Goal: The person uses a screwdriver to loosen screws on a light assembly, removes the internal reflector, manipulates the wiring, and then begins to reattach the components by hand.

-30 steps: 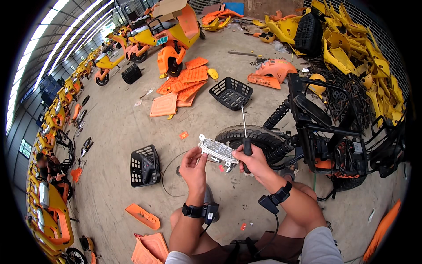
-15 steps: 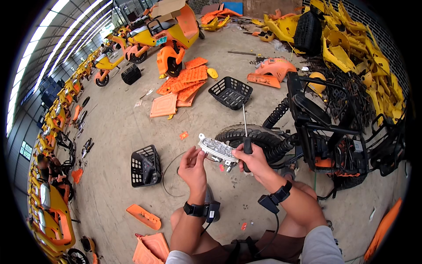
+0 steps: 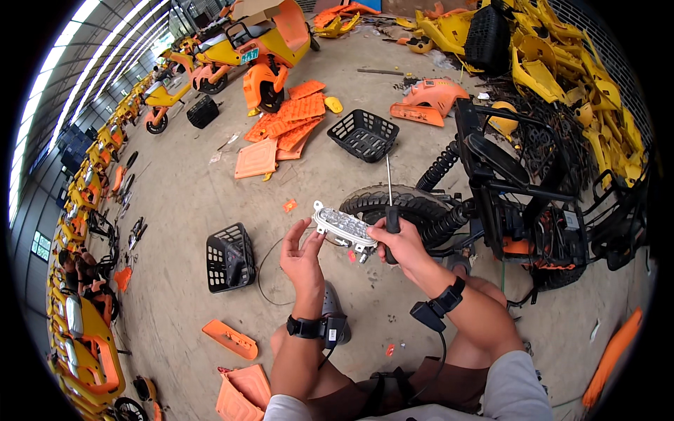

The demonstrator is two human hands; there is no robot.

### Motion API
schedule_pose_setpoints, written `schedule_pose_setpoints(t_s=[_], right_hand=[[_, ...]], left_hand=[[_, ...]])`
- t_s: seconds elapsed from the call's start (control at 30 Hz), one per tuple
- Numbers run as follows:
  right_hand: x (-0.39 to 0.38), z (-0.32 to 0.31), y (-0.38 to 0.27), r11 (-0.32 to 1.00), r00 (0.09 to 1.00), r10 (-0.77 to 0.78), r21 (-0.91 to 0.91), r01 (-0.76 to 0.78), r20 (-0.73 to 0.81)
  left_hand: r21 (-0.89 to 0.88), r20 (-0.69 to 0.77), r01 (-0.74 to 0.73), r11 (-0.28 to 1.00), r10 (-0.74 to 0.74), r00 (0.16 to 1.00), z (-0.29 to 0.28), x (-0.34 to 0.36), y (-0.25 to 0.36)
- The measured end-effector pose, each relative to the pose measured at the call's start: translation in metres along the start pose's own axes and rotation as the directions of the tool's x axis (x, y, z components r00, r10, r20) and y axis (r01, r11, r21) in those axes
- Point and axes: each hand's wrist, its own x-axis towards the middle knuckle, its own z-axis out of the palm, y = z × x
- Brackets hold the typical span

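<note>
My right hand is closed on a screwdriver, its shaft pointing up, and also grips the right end of an oval lamp unit with a clear, faceted face and white rim. My left hand is beside the lamp's left end, fingers curled; anything held in them is too small to make out. Just beyond stand a black scooter frame and its rear tyre with coil shocks.
Two black baskets lie on the floor, with orange panels and a loose cable. Yellow body parts are heaped at back right. Parked scooters line the left, where another person sits. An orange trough-shaped piece lies near my left forearm.
Both hands and the lamp have moved slightly up and left in the picture. The left hand's fingertips have risen beside the lamp. The background has shifted slightly upward.
</note>
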Motion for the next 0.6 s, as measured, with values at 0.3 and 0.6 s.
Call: schedule_pose_setpoints(t_s=[0.3, 0.6], right_hand=[[0.002, 0.001, 0.006, 0.971, 0.991, -0.135, -0.202, 0.128, -0.019], [0.003, -0.001, 0.003, 1.000, 1.000, 0.011, 0.028, -0.012, 0.019]], left_hand=[[-0.192, 0.014, 0.218, 0.957, -0.219, 0.976, -0.006, 0.003, 0.006], [-0.231, 0.065, 0.298, 0.926, -0.290, 0.955, -0.014, 0.008, 0.007]])
